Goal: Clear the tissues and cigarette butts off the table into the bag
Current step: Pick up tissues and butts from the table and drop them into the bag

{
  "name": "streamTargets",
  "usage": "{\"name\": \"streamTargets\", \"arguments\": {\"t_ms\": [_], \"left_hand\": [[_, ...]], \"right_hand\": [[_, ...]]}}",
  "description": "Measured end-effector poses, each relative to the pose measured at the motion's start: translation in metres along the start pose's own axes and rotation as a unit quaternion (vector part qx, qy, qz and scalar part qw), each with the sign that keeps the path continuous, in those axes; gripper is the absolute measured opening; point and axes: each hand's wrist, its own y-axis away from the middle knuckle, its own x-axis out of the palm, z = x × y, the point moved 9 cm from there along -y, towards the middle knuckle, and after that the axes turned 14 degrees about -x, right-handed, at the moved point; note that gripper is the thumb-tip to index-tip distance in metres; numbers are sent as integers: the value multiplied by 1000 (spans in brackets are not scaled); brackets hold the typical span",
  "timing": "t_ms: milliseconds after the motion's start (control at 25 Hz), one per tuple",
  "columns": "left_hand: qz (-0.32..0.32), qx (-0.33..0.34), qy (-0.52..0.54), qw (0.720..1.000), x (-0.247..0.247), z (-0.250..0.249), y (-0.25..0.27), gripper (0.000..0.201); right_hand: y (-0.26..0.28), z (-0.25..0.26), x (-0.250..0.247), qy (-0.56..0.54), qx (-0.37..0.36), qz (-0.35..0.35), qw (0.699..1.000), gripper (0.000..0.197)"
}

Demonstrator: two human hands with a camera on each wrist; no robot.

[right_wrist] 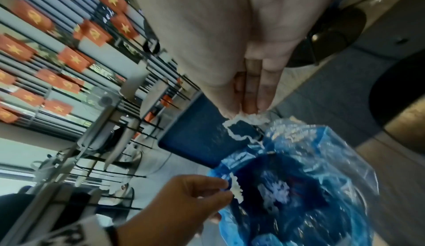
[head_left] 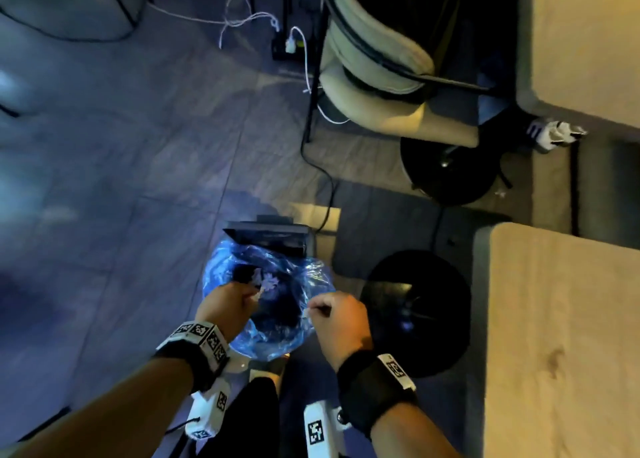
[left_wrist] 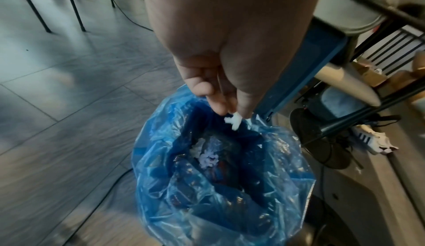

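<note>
Pinching small white torn tissue scraps over the open blue translucent plastic bag (head_left: 277, 333): left hand (head_left: 225, 305) fingertips closed on one shred (left_wrist: 233, 121), right hand (head_left: 337, 322) fingertips closed on another ragged strip (right_wrist: 243, 122). More crumpled white tissue (left_wrist: 207, 159) down inside the bag. Pale wooden worktop (head_left: 568, 336) off right.
</note>
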Motion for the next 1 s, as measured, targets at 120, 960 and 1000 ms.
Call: {"name": "streamTargets", "arguments": {"t_ms": [120, 960, 1000], "left_hand": [[29, 36, -41, 998, 13, 6, -12, 9], [-20, 137, 47, 989, -8, -77, 125, 18], [-33, 159, 50, 985, -9, -91, 142, 16]], "right_hand": [[-33, -25, 58, -16, 33, 22, 999, 9], [72, 19, -52, 43, -67, -11, 997, 15], [89, 22, -69, 39, -78, -22, 996, 15]]}}
